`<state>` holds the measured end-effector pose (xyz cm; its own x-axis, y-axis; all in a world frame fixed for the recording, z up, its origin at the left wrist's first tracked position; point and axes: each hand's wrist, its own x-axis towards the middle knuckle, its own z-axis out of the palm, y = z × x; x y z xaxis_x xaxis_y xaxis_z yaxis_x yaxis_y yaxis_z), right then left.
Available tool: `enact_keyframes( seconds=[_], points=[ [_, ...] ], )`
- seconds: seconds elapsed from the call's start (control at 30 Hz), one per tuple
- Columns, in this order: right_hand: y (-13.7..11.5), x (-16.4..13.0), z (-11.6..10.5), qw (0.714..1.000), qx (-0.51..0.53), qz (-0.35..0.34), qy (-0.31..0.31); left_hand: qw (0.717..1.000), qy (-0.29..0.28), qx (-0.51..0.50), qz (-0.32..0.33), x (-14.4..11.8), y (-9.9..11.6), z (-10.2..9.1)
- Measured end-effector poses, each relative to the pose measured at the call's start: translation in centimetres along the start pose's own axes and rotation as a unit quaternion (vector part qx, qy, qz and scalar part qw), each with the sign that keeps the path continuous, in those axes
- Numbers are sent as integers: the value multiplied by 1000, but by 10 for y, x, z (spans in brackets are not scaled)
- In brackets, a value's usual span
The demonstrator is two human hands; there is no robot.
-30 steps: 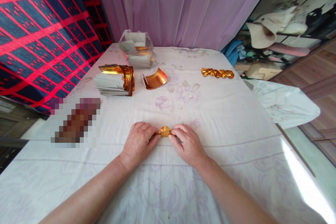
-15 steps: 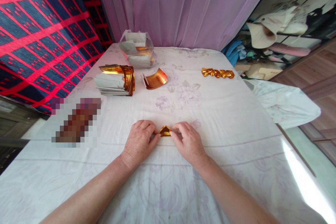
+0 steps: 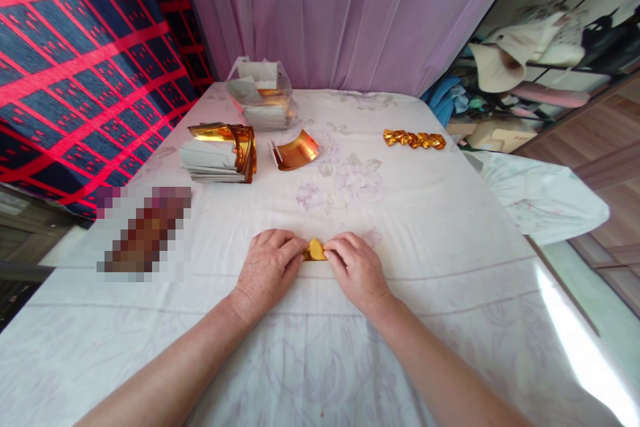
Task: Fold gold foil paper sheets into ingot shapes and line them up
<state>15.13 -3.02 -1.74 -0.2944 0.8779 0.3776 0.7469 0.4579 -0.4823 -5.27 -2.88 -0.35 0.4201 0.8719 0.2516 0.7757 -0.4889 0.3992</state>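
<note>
A small folded piece of gold foil paper (image 3: 315, 251) lies on the tablecloth between my hands. My left hand (image 3: 269, 265) pinches its left end, thumb below and fingers above. At the right end, my right hand (image 3: 359, 272) grips it the same way. The paper's middle bulges up and looks bright yellow; its ends are hidden under my fingers. Beyond my hands lie a few loose curved gold paper sheets (image 3: 297, 152), and a thick stack of gold and white sheets (image 3: 213, 160) sits left of them.
A clear plastic bag of more sheets (image 3: 263, 110) stands at the back left. A row of folded gold foil pieces (image 3: 414, 139) lies at the back right. A blurred-out object (image 3: 147, 233) is on the left. Shelves with a cap (image 3: 500, 67) rise beyond the table's right edge.
The middle of the gold paper, a hollow triangular peak before, now shows a rounded, brighter face. My left fingers have shifted slightly over its end; both hands stay in place.
</note>
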Motion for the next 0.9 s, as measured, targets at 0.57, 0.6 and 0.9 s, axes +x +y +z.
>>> enact_keyframes(
  seconds=[0.57,0.6,0.9],
  points=[
    [-3,-1,-1,998,-48,-26,-11,999,-4,36,16,-2,-1,3],
    [-3,-1,-1,998,-56,-28,-11,999,-4,37,14,-2,0,3],
    [-4,-1,-1,996,-81,-33,-18,997,-12,70,16,1,3,5]
  ],
)
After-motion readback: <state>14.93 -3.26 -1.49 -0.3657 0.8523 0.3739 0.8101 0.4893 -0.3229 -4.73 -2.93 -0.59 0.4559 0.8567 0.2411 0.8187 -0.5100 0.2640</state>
